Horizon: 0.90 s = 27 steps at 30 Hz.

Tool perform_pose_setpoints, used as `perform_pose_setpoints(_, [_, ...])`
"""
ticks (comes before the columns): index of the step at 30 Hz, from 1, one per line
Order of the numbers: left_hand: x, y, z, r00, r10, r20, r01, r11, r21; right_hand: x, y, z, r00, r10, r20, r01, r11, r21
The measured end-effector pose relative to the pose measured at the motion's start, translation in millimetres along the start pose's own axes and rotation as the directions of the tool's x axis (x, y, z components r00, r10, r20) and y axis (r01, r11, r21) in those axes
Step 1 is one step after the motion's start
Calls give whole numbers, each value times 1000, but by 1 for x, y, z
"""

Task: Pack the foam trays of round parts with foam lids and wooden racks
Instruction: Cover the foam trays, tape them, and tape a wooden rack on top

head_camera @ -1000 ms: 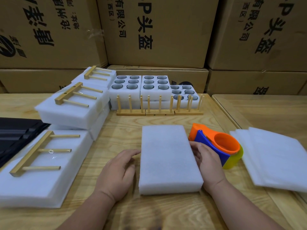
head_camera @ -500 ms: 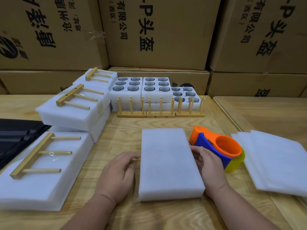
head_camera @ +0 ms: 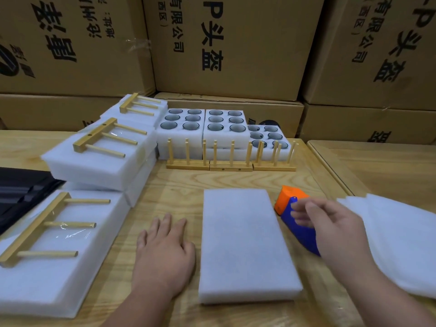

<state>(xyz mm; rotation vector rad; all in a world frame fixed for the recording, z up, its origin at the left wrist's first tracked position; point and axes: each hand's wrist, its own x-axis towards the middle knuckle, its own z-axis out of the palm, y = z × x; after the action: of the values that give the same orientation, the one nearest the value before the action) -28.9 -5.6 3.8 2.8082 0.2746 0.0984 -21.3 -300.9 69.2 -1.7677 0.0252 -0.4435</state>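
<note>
hands beside a lidded foam tray on a wooden counter

a head-worn view looks down on a wooden counter [head_camera: 184, 185]. in the lower centre lies a lidded tray [head_camera: 245, 244], a white foam block with its long side running away from the viewer and its top closed flat.

the left hand [head_camera: 165, 253] rests palm down on the counter just left of the tray, fingers straight and spread a little, its grip wide and holding nothing. the right hand [head_camera: 330, 223] is raised at the right of the frame, blurred, fingers loosely curled with nothing between them. it hovers over a tape gun [head_camera: 292, 213], orange and blue, which sits just right of the tray; whether the hand touches it cannot be told.

at the right edge lies a pile of thin foam lids [head_camera: 396, 241], partly behind the right wrist.

at the lower left a packed tray [head_camera: 47, 279] carries a wooden rack [head_camera: 40, 230] lying flat, its three pegs pointing right. above it, in the upper left, further closed trays are stacked, two with racks on top.

in the upper centre stand three open trays [head_camera: 221, 128], each showing six round parts in holes. touching their front, three upright racks [head_camera: 231, 159] stand in a row, pegs up.

a black sheet [head_camera: 21, 190] lies at the left edge. cardboard boxes [head_camera: 226, 43] with printed characters fill the background.
</note>
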Motion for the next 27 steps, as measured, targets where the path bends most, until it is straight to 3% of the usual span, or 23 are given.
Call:
perform_pose_setpoints(8, [1,1,-4,1000,7,12,-7,999,-31,107,-37,61,961,-160,224,238,893,-382])
perform_pose_setpoints(12, [5,1,-3,1000,19,11,-19,999,-50,151,-41,95,921,-153,360,346,745,-570])
perform_pose_setpoints(17, [7,0,-1,1000,15,-6,-15,998,-59,186,-41,125,911,-59,408,372,543,-752])
perform_pose_setpoints(24, [9,0,1,1000,1,-10,-2,999,-46,216,-30,156,852,-36,522,519,192,-833])
perform_pose_setpoints(27, [9,0,1,1000,0,-12,0,999,-51,220,-24,165,834,-56,549,552,121,-825])
